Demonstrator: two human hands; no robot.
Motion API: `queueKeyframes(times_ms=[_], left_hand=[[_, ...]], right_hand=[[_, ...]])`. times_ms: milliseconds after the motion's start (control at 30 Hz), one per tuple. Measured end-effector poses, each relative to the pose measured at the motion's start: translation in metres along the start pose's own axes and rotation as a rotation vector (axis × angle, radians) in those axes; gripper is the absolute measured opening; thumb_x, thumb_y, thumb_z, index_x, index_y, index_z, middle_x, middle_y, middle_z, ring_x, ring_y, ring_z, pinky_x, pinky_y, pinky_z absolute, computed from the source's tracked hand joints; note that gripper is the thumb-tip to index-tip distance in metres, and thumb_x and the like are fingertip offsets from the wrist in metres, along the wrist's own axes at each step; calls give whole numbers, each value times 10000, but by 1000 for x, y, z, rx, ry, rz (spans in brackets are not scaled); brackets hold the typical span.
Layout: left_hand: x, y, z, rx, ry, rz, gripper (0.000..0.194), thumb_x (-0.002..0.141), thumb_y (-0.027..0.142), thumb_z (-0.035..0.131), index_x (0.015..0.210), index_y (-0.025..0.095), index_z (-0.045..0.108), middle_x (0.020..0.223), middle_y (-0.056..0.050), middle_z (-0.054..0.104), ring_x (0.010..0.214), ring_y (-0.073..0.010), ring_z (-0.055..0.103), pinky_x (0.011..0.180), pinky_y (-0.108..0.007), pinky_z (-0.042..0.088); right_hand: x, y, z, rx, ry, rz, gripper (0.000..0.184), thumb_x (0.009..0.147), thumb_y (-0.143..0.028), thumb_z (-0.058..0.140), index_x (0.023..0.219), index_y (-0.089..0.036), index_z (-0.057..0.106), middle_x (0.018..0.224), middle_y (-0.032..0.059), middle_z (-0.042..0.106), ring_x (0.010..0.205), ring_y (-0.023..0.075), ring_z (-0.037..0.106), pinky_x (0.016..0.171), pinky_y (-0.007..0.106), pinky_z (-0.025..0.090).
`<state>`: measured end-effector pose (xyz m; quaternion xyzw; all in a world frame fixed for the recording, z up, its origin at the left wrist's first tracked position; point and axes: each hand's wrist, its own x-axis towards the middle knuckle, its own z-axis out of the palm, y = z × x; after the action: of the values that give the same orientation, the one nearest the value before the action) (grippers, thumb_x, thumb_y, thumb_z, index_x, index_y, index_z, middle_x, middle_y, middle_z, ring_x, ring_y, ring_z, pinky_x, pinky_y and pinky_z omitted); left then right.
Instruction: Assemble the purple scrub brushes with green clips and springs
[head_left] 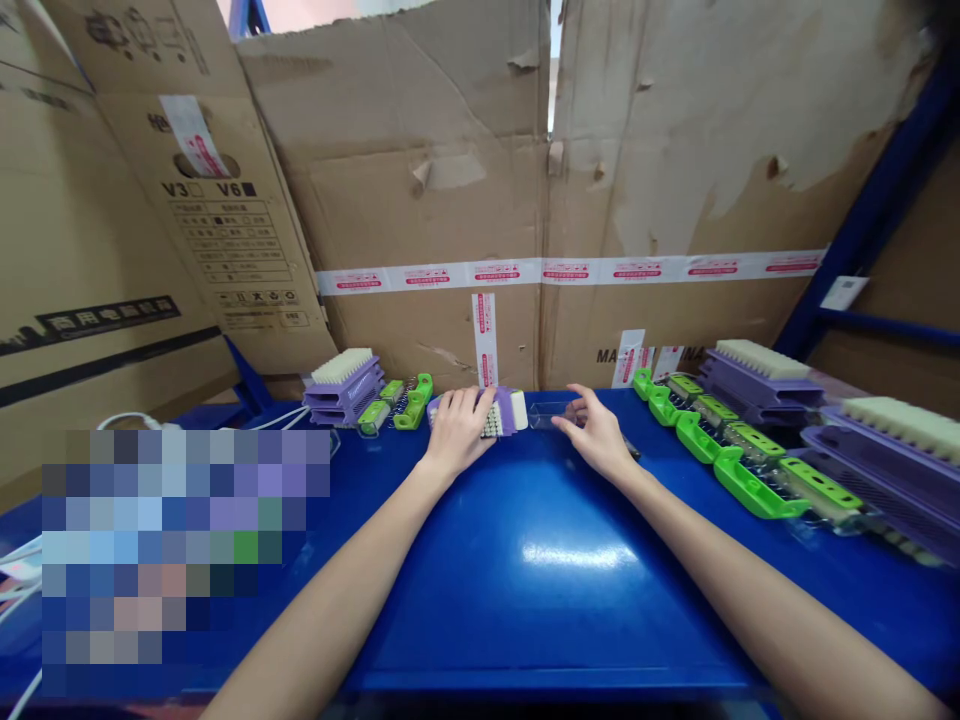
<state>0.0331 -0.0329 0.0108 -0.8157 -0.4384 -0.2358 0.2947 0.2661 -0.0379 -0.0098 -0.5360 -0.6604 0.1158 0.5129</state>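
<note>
My left hand [463,430] is closed over a purple slotted plastic part [508,410] at the back middle of the blue table. The part has a cream foam-like block [519,411] at its right end and a patch of small white nubs beside my fingers. My palm hides much of it. Just to the right, my right hand [592,430] has thumb and fingers curved around the end of a clear plastic piece [551,415]. That clear piece lies low against the table, close to the purple part's right end. A small dark object [632,450] is partly hidden behind my right wrist.
On the right stand bright green plastic parts [757,485] in a row with purple stacks [765,385] topped by cream blocks. A similar purple stack [343,390] and green pieces [412,405] sit back left. Cardboard walls [420,200] enclose the blue table [480,600]. White cables [22,560] run left.
</note>
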Motion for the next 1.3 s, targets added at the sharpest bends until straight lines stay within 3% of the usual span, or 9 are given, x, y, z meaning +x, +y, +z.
queueKeyframes(times_ms=[233, 367, 467, 600, 700, 833, 967, 1100, 1300], left_hand=[[2, 0, 0, 37, -29, 15, 745, 689, 511, 696, 1270, 110, 458, 1107, -176, 570, 992, -320, 528, 854, -436, 401], [3, -1, -2, 36, -39, 21, 778, 670, 537, 706, 1273, 112, 458, 1102, -175, 569, 1001, -320, 528, 859, -432, 394], [3, -1, -3, 27, -41, 26, 745, 687, 578, 669, 1251, 127, 485, 1090, -174, 572, 998, -319, 523, 857, -432, 388], [3, -1, -3, 28, -46, 30, 740, 701, 657, 597, 1212, 127, 523, 1063, -173, 579, 978, -315, 519, 837, -429, 383], [3, 1, -6, 18, -35, 25, 774, 705, 720, 526, 1186, 114, 544, 1048, -172, 583, 956, -313, 519, 830, -432, 376], [6, 4, -11, -7, -22, -8, 711, 768, 713, 435, 1121, 115, 587, 952, -159, 596, 911, -297, 525, 798, -420, 379], [16, 5, -17, -9, -33, -32, 615, 799, 656, 452, 1079, 128, 597, 938, -150, 601, 915, -291, 526, 789, -412, 392], [32, 1, -18, -111, -98, -43, 475, 794, 551, 547, 1070, 167, 596, 1013, -118, 608, 977, -276, 542, 822, -405, 417], [51, -6, -5, -392, -328, -42, 393, 752, 465, 617, 1060, 222, 595, 1088, -63, 646, 1012, -241, 592, 847, -361, 460]], right_hand=[[-3, -12, -10, -623, -135, 55, 676, 787, -389, 585, 1370, -127, 363, 929, 124, 666, 990, 301, 559, 826, 433, 393], [-4, -21, -14, -793, -145, 24, 737, 792, -538, 552, 1365, -107, 381, 900, 164, 669, 997, 337, 544, 808, 457, 369], [-3, -25, -20, -842, -76, -10, 687, 822, -619, 453, 1294, -119, 470, 921, 192, 663, 963, 336, 556, 798, 458, 367], [2, -23, -33, -866, -41, 36, 444, 902, -415, 384, 1191, -118, 541, 976, 228, 645, 924, 330, 589, 753, 435, 398], [4, -13, -44, -913, -168, 184, 354, 848, -297, 440, 1129, -118, 561, 972, 230, 643, 895, 342, 615, 685, 406, 427], [5, -1, -51, -910, -355, 314, 375, 782, -192, 469, 1144, -148, 553, 977, 196, 649, 857, 315, 642, 643, 366, 440], [8, 2, -52, -871, -217, 206, 391, 787, -153, 446, 1161, -156, 559, 1017, 178, 627, 818, 273, 639, 650, 349, 437], [13, -4, -51, -628, -52, -59, 289, 828, -220, 459, 1060, -179, 627, 967, 113, 614, 819, 217, 604, 707, 319, 444], [9, -22, -45, -290, -116, -332, 227, 825, -223, 480, 889, -180, 693, 805, 55, 576, 733, 161, 561, 681, 282, 444]])
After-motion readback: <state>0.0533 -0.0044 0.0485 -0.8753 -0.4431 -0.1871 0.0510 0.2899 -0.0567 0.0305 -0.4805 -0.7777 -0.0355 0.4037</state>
